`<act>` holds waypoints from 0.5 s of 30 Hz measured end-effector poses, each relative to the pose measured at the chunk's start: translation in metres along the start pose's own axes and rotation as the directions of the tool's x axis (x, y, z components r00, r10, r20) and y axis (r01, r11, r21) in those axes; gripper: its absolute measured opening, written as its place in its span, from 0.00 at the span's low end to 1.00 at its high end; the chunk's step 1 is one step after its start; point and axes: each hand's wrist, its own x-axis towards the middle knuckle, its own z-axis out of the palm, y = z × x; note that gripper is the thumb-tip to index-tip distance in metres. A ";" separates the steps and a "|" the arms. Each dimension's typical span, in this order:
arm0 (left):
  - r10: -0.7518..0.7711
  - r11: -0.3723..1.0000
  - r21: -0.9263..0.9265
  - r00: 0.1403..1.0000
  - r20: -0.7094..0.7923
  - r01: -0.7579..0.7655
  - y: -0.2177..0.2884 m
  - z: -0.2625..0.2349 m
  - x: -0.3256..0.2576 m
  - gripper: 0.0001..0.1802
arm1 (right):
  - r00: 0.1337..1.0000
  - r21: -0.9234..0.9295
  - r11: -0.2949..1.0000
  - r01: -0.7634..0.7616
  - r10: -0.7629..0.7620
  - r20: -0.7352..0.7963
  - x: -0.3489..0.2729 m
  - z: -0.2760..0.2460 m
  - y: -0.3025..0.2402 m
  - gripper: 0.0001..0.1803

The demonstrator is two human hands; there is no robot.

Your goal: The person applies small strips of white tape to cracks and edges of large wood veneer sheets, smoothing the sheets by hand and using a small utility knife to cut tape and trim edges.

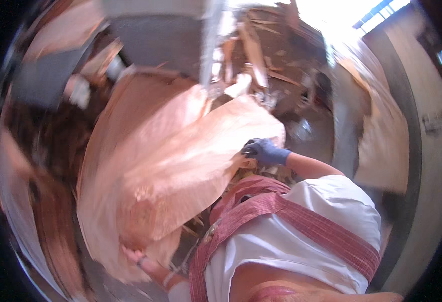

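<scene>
A large thin sheet of pale reddish wood veneer curves across the middle of the view, blurred by motion. My right hand, in a blue glove, grips the sheet's right edge. My left hand, bare with a band at the wrist, holds the sheet's lower edge from underneath. My white shirt and red woven straps fill the lower right.
More veneer sheets lie under and behind the held one. A grey machine body stands at the top. A heap of broken wood scraps lies at the upper right, next to a grey concrete wall.
</scene>
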 end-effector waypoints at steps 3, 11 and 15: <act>-0.022 0.991 -0.130 0.998 0.066 0.031 0.088 0.088 -0.010 0.35 | 0.966 0.113 0.992 -0.060 0.086 -0.245 -0.079 0.028 0.037 0.11; 0.282 0.955 -0.147 0.940 0.194 -0.256 0.318 0.347 -0.119 0.30 | 0.819 0.293 0.931 -0.217 0.337 -0.465 -0.230 0.062 0.144 0.10; 0.446 0.891 -0.253 0.829 0.337 -0.376 0.423 0.486 -0.202 0.29 | 0.610 0.763 0.641 -0.084 0.638 -0.469 -0.281 0.051 0.177 0.11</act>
